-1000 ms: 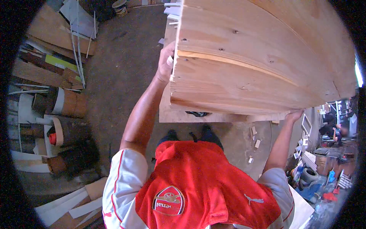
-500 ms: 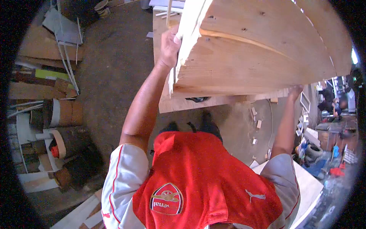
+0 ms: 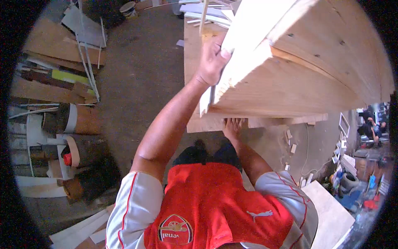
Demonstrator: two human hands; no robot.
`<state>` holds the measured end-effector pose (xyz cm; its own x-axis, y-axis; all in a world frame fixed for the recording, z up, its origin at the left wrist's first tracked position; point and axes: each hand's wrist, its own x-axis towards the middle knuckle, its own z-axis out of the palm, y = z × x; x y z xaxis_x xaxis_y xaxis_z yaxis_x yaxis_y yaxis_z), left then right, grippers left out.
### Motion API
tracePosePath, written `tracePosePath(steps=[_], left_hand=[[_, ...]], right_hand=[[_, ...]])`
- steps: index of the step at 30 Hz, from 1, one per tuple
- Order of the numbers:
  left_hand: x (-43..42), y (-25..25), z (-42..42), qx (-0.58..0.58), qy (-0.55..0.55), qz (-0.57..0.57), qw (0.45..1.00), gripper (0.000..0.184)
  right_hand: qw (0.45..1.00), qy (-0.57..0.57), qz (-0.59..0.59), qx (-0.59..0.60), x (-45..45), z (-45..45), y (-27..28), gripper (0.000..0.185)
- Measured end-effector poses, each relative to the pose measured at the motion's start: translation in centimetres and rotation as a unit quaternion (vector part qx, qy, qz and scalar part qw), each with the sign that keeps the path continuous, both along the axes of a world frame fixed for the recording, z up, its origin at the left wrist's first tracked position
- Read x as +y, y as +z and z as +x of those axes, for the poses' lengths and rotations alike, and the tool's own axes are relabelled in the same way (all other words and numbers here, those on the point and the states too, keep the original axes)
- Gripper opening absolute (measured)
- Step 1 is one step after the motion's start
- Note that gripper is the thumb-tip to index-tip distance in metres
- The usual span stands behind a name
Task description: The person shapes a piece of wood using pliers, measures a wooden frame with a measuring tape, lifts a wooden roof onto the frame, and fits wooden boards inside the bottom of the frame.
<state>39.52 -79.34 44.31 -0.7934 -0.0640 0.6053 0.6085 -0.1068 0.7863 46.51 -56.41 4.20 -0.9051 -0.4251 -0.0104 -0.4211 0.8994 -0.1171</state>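
A large plywood panel, with a curved grain streak and several dark knots, stands tilted in front of me. Its near left side is a thick, rough edge washed out by bright light. My left hand is closed around that edge, thumb on the near side. Lower down, my right hand lies with fingers stretched out on a pale board just beneath the panel's bottom edge. Its fingertips come up to the panel, and the thumb is not clearly visible.
Wood strips lie on the worktop behind the panel. Offcuts and rolls are piled at left. Small wood blocks litter the floor, and a pale sheet lies at lower right. Another person is far right.
My right hand has let go of the panel's far right end and moved left to the board below. My left hand keeps its grip; the view has shifted.
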Motion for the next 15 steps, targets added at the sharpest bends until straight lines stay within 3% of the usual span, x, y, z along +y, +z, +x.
tracePosePath(steps=[1,4,9,12,13,15], left_hand=[[0.0,0.2,0.1,0.007,0.002,-0.003,1.0,0.072],[-0.3,-0.2,0.4,-0.035,0.018,0.02,0.999,0.075],[-1.1,-0.6,1.1,-0.038,-0.018,0.027,0.999,0.079],[-1.2,-0.3,1.1,-0.041,-0.009,0.027,0.999,0.083],[-1.1,-0.4,1.1,-0.042,-0.005,0.029,0.999,0.084],[-1.3,-0.5,0.8,-0.022,-0.002,0.031,0.999,0.084]], right_hand=[[1.0,-0.004,-0.018,0.007,0.6,-2.9,-5.8,0.063],[0.999,-0.019,-0.035,0.021,-2.0,-2.9,-7.5,0.062],[0.996,-0.058,-0.012,0.062,-3.2,1.4,2.7,0.064],[0.997,0.04,-0.059,-0.031,-4.2,0.6,2.7,0.06],[0.99,-0.022,-0.053,-0.126,-5.2,-0.6,4.1,0.065],[0.981,-0.058,-0.023,-0.182,-6.7,-2.5,5.1,0.065]])
